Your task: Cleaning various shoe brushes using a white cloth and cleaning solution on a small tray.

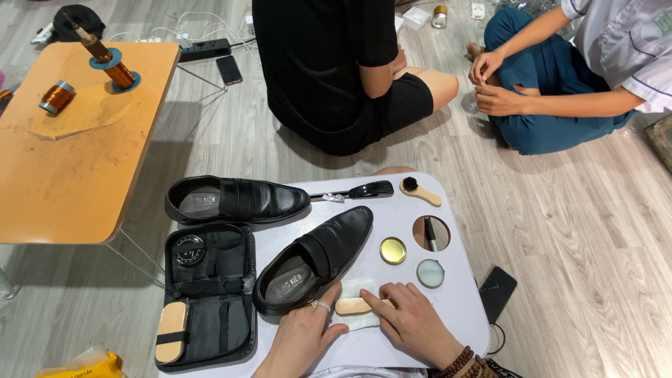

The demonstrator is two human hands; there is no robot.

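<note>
Resting on the white table (462,308): two black shoes, both looking unpolished as yet. Near shoe (316,256) lies diagonal at centre; far shoe (234,200) along the back edge. Open kit case (206,297) overhangs the left edge. Right side carries only tin (393,250) and lid (430,273). Front edge: left hand (304,334), fingers loosely curled, touches the shoe heel; right hand (413,322) pins the small brush (355,306) with an extended forefinger on a cloth (357,318).

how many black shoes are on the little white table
2. One black shoe lies along the far edge above the open kit case; the other black shoe lies diagonally mid-table, by the left hand.
</note>
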